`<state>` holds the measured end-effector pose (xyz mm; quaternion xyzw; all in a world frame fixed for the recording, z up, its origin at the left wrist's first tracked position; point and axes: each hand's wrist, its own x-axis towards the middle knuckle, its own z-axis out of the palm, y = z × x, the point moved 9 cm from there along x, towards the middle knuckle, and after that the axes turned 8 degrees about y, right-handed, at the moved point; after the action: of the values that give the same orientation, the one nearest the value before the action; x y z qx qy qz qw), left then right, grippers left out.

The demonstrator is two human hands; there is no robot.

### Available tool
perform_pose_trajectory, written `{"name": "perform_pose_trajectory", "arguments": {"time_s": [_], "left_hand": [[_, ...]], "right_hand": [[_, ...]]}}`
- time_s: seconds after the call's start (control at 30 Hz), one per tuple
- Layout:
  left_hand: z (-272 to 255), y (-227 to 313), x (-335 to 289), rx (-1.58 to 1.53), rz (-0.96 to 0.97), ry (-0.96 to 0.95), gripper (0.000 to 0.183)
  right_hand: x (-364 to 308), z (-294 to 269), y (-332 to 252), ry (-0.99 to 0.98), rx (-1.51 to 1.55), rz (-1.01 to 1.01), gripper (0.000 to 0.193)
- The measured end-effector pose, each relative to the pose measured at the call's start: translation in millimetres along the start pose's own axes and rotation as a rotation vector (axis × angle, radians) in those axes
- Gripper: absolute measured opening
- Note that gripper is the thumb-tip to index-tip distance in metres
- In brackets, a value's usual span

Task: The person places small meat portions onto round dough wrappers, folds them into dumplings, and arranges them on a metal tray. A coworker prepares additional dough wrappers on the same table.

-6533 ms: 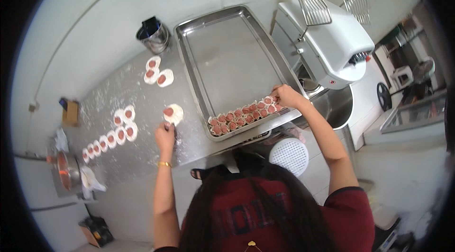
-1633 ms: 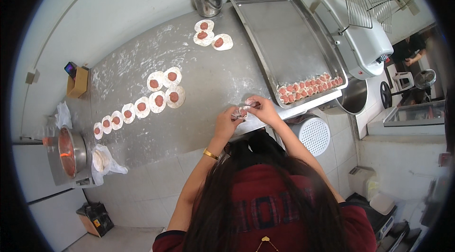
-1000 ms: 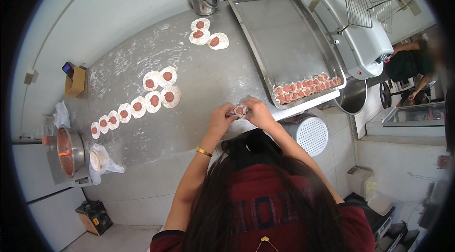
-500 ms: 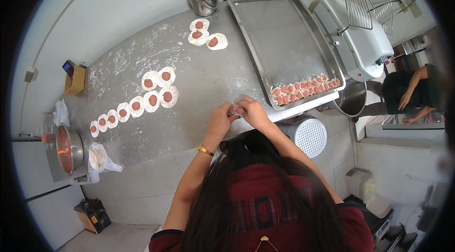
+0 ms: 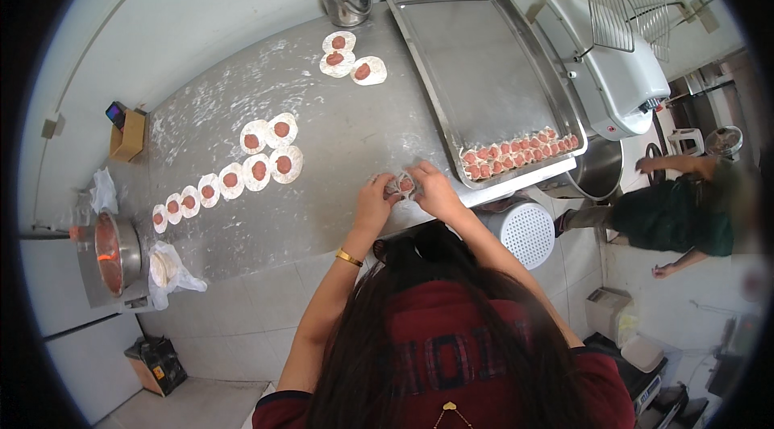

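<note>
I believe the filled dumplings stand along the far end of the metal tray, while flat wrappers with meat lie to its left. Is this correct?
Not the far end: the head view shows the filled dumplings along the metal tray's near end, while flat wrappers with meat lie to its left.

The left hand [image 5: 374,203] and right hand [image 5: 436,190] partly hide the dumpling [image 5: 405,185]. Another person [image 5: 673,215] is blurred about the head. The lower edge cuts off the red shirt [image 5: 459,352].

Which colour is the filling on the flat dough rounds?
The filling is pinkish red; it shows best in the head view.
</note>
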<state>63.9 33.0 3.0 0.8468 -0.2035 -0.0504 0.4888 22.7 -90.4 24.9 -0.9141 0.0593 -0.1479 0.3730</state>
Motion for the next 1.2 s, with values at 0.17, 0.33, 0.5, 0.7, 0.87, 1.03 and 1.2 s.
{"name": "perform_pose_trajectory", "arguments": {"time_s": [0.17, 0.33, 0.5, 0.7, 0.87, 1.03, 1.2], "left_hand": [[4, -1, 3, -0.06, 0.014, -0.013, 0.034], [5, -3, 4, -0.028, 0.012, -0.021, 0.033], [5, -4, 3, -0.012, -0.008, -0.024, 0.032], [1, -6, 0, -0.046, -0.052, 0.012, 0.032], [2, -7, -2, -0.077, -0.059, -0.018, 0.031], [-1, -22, -5, -0.139, -0.118, 0.012, 0.028], [-16, -41, 18, -0.123, -0.141, 0.108, 0.023]], "right_hand": [[4, 6, 1, -0.039, 0.036, -0.034, 0.041], [3, -2, 0, 0.064, 0.036, -0.031, 0.034], [4, 6, 2, 0.003, 0.036, 0.022, 0.035], [3, -3, -5, 0.111, 0.021, -0.039, 0.035], [5, 8, -5, -0.012, 0.042, -0.011, 0.042], [1, 7, -11, -0.007, -0.047, -0.018, 0.043], [5, 14, -17, -0.063, -0.127, -0.056, 0.041]]}}
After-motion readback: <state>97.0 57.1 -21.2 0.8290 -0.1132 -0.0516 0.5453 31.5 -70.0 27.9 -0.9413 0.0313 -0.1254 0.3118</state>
